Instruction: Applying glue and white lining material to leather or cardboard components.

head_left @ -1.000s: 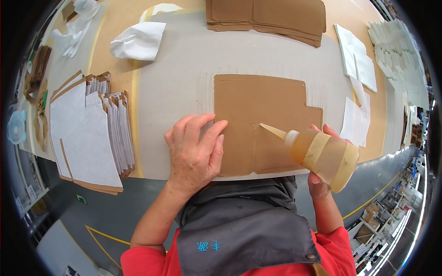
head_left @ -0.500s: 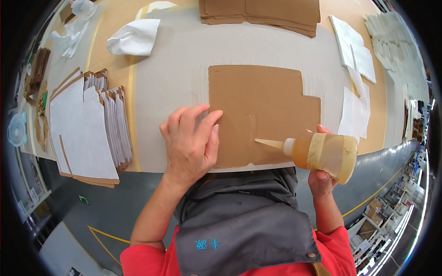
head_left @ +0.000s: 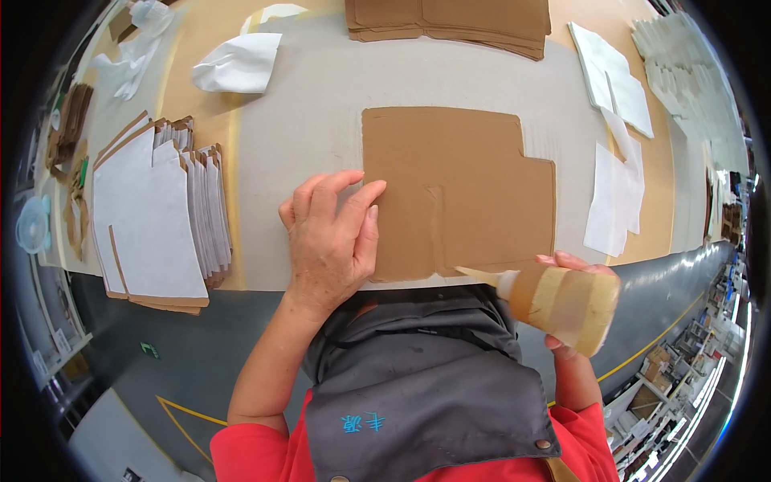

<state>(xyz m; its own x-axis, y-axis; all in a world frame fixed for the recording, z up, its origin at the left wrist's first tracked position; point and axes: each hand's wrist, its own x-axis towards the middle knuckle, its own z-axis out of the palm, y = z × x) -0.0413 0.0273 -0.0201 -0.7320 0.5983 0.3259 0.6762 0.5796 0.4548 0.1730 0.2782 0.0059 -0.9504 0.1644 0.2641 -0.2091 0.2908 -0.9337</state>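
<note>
Right hand (head_left: 564, 352) wrapped round one bottle (head_left: 562, 309); palm mostly hidden behind it, only fingers and part of the thumb side visible. Nozzle slants over the near edge of one brown sheet (head_left: 474, 193); tip contact cannot be made out. Sheet lies flat at the table's (head_left: 305, 104) near edge. Left hand (head_left: 331, 234) half open, fingers loosely bent, gripping nothing visible, fingertips at the sheet's left edge. Counts: one brown stack (head_left: 450, 16), cut off above; one white-faced stack (head_left: 144, 229) at left, layers too tight to number.
</note>
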